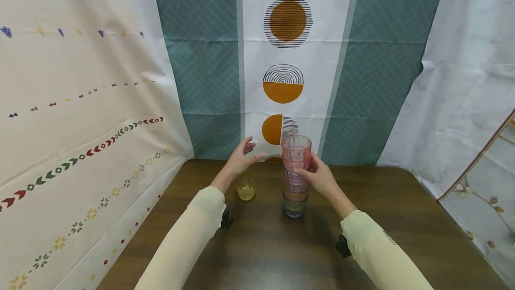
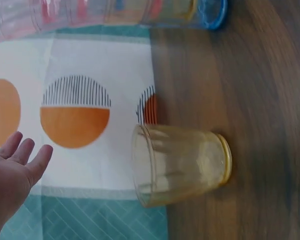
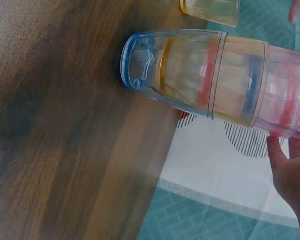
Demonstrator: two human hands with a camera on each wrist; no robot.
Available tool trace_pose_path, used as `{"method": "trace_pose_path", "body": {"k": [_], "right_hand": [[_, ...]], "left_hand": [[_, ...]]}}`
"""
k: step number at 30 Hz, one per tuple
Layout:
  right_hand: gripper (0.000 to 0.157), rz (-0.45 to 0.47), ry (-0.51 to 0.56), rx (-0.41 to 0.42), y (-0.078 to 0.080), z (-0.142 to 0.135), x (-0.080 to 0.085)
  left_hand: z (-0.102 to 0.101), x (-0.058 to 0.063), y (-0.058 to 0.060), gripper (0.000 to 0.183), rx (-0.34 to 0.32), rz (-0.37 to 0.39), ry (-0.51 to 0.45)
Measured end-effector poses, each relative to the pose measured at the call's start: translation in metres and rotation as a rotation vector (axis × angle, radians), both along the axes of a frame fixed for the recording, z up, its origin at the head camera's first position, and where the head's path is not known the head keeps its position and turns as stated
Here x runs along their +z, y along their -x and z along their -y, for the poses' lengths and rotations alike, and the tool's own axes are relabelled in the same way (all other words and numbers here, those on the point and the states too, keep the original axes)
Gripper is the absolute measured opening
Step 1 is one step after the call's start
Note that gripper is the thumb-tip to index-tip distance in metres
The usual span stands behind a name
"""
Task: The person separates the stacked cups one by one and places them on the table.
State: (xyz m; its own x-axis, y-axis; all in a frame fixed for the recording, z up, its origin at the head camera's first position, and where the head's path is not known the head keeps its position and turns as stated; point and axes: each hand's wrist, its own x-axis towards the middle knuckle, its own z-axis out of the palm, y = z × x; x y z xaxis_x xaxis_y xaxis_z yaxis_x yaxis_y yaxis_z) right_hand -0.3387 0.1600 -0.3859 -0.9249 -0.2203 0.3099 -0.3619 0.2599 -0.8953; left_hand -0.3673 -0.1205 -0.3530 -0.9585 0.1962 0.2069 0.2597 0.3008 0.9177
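Observation:
A tall stack of nested clear plastic cups (image 1: 295, 187) stands upright at mid-table, blue at the bottom, then yellow, with pink ones higher up. My right hand (image 1: 320, 177) grips its upper part from the right, thumb across the near side and fingers partly hidden behind. In the right wrist view, fingertips meet the pink section of the stack (image 3: 189, 72). Left of the stack, a single yellow cup (image 2: 184, 165) stands upright on the table. Above that cup, my left hand (image 1: 240, 159) is held in the air, fingers spread and holding nothing, its palm toward the stack.
The dark brown wooden table (image 1: 265, 254) reaches back to a hanging cloth (image 1: 209, 80) with teal and white panels and orange circles. A patterned cream cloth (image 1: 80, 147) borders the left side, and a white cloth (image 1: 462, 102) hangs at the right.

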Motion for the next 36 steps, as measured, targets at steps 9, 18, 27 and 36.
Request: {"method": "trace_pose_path", "body": {"k": [9,18,27,36], "right_hand": [[0.071,-0.017,0.024,0.003,0.002,0.000,-0.006],[0.071,-0.025,0.023,0.019,0.001,0.000,-0.005],[0.073,-0.016,0.024,0.040,0.003,-0.001,-0.006],[0.076,0.029,0.008,0.021,-0.003,-0.001,-0.001]], "left_hand": [[-0.026,0.012,-0.007,0.084,-0.081,-0.013,-0.033],[-0.052,0.018,-0.008,0.083,-0.146,-0.016,-0.020],[-0.067,0.016,-0.005,0.083,-0.182,-0.026,-0.023],[-0.076,0.014,-0.005,0.082,-0.180,-0.032,-0.023]]}}
